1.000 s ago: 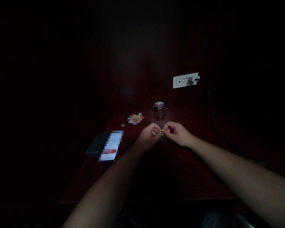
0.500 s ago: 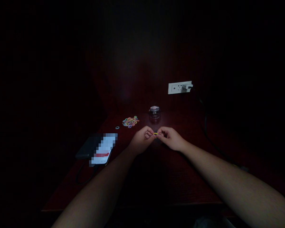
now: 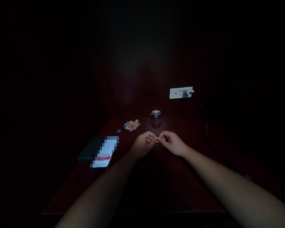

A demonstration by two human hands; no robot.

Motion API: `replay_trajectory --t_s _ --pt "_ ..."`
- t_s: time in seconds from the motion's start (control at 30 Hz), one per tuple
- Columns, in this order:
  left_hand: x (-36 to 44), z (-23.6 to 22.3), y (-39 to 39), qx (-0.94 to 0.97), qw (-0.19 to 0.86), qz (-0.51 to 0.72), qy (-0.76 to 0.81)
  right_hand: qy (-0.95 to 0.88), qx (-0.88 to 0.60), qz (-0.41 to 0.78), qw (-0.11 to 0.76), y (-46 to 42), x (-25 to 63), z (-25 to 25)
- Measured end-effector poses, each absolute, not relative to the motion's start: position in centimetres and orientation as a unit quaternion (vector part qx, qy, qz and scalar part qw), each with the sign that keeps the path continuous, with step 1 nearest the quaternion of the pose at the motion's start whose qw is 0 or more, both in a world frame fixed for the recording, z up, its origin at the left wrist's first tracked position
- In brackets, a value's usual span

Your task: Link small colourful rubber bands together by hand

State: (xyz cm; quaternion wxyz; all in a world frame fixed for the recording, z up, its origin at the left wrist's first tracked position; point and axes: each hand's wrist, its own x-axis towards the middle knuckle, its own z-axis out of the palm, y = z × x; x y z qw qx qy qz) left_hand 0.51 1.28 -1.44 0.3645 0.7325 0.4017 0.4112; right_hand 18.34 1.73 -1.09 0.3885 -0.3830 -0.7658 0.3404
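Note:
My left hand (image 3: 144, 146) and my right hand (image 3: 172, 143) meet over a dark red wooden table (image 3: 185, 183), fingers curled in a pinch. Between their fingertips they hold a small yellow rubber band (image 3: 157, 139). Behind the hands lies a pile of several coloured rubber bands (image 3: 131, 125), with one single band (image 3: 119, 130) apart to its left. A small glass jar (image 3: 155, 116) stands just right of the pile. The room is very dark.
A dark power bank (image 3: 90, 150) with a white card or packet (image 3: 104, 155) on it lies at the left, its cable looping toward the front edge. A white wall socket (image 3: 181, 92) holds a plug; a dark cable (image 3: 207, 133) runs down at the right.
Both hands keep pinching the yellow band together. The view has shifted slightly, so everything sits a little lower and further right than half a second ago.

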Motion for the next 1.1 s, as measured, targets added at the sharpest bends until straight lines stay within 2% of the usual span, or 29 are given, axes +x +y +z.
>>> replay_trajectory --t_s 0.33,0.47,0.63,1.1 --pt "0.41 -1.20 1.26 0.735 0.331 0.421 0.416 -0.774 -0.382 0.329 0.384 1.65 18.38 -1.06" --pt "0.49 -1.34 1.46 0.715 0.348 0.446 0.410 -0.769 -0.351 0.331 0.419 1.50 18.46 -1.08" --pt "0.72 -1.46 1.52 0.696 0.388 0.459 0.393 -0.780 -0.332 0.323 0.419 1.47 18.44 -1.14" --pt "0.76 -1.35 1.38 0.684 0.414 0.462 0.384 -0.787 -0.344 0.287 0.424 1.41 18.45 -0.72"
